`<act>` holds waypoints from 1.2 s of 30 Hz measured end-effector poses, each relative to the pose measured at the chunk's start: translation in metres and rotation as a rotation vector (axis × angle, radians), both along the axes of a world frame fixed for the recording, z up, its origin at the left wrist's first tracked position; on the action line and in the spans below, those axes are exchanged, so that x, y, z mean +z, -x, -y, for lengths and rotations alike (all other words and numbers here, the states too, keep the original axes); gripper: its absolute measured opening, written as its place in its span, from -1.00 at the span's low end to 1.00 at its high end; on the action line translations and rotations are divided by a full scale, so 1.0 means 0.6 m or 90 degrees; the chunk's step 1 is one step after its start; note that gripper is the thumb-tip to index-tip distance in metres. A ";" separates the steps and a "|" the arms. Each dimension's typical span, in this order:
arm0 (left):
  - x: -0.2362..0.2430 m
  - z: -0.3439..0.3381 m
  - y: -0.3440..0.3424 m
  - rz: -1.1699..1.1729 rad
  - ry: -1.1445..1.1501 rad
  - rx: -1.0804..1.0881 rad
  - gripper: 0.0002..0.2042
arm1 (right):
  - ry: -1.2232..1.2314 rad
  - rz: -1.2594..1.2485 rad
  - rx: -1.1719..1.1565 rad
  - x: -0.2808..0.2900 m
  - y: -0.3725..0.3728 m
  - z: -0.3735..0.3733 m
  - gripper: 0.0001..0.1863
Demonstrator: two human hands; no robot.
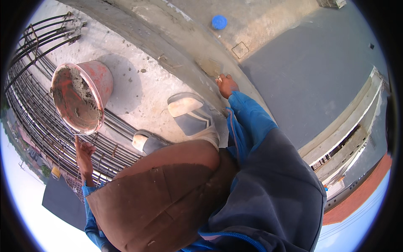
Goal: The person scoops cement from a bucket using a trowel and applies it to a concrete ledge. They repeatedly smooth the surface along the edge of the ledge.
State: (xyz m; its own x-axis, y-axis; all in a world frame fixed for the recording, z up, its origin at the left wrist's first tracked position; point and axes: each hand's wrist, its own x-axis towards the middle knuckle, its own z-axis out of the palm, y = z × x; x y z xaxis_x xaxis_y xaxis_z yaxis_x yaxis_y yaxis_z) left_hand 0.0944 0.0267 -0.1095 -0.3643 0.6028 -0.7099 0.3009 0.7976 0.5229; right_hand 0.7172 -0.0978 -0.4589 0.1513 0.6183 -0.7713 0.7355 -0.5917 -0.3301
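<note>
To my left, a worn pinkish-red bucket has its mouth toward me, with grey mortar stuck inside. My left hand is at its thin wire handle, one finger reaching the wire and the others curled. Ahead, my right hand is closed low over a grey concrete ledge. From it a flat tan shape, which looks like a trowel blade, lies against the ledge's surface. The grip itself is mostly hidden by my fingers.
Long steel rebars run along my left, with bent ends rising at the far left. My shoes stand on a speckled concrete slab. Beyond the ledge, lower down, are a blue round container and a dark grey surface.
</note>
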 end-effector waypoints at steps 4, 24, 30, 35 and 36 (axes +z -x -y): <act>-0.004 0.014 0.010 0.012 0.010 -0.001 -0.28 | 0.026 -0.017 0.041 0.014 0.010 0.001 -0.56; -0.032 -0.001 0.021 0.011 0.019 0.008 -0.32 | 0.004 -0.111 0.149 -0.092 -0.041 -0.193 -0.46; -0.019 0.009 0.028 0.010 0.016 -0.005 -0.32 | 0.198 -0.058 0.221 -0.123 -0.085 -0.080 -0.53; -0.027 0.021 0.034 -0.011 0.054 -0.021 -0.33 | 0.215 0.008 0.159 -0.123 -0.135 0.073 -0.56; -0.025 0.017 0.032 -0.017 0.050 -0.018 -0.36 | 0.208 0.015 0.157 -0.117 -0.142 0.088 -0.56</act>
State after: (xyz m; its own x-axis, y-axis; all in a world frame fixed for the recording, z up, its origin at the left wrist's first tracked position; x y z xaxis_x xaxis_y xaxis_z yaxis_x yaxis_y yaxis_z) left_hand 0.0755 0.0162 -0.1247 -0.3676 0.5566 -0.7450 0.3374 0.8264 0.4509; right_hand 0.8022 -0.1508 -0.5290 0.0494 0.3612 -0.9312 0.8736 -0.4675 -0.1350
